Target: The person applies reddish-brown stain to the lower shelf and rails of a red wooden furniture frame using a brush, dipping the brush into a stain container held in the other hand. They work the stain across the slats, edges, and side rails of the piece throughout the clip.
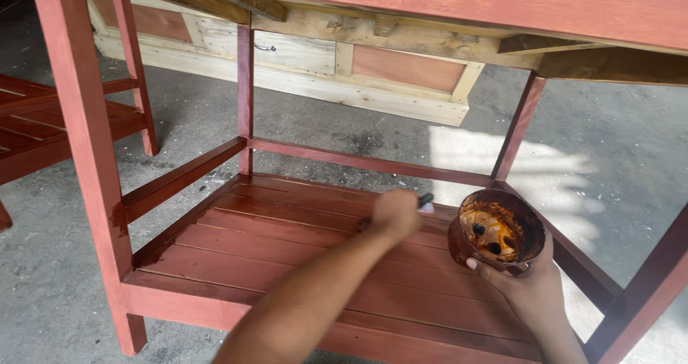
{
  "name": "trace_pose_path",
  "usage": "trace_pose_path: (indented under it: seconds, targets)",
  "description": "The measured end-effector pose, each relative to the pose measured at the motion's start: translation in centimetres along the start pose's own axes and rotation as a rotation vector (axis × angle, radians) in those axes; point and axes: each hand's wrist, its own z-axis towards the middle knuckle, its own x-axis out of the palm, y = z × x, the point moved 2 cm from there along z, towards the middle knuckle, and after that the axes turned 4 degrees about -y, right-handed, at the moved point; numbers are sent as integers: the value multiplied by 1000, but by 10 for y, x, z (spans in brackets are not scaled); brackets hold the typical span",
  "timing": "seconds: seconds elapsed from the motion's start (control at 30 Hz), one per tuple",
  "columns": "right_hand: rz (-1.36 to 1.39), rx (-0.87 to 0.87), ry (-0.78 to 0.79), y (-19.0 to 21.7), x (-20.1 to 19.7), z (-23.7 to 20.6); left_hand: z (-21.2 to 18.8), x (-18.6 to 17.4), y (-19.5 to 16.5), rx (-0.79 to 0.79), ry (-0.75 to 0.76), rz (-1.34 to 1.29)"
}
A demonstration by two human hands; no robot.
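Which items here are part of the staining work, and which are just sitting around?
In use:
- left hand, grip closed on a brush
- right hand, holding the stain bowl
- red slatted shelf of the table frame

Lying about:
- unpainted wooden panel behind
- second red slatted piece at the left
- concrete floor

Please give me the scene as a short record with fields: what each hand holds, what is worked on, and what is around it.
left hand: fist closed on a brush, over the slatted shelf
right hand: holds a round stain bowl from below
bowl content: dark brown-orange liquid
worked piece: red-stained wooden table, lower slatted shelf
behind: unpainted wooden frame on the concrete floor
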Motion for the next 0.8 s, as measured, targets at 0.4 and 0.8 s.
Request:
trace_pose_path:
  seconds: [0.4, 0.8]
  targets:
    - [-184, 14, -57, -20, -32, -2, 15, -24, 130, -663, -293, -750]
    - [-209, 38, -63, -28, -43, -10, -42, -168, 247, -851, -453, -835]
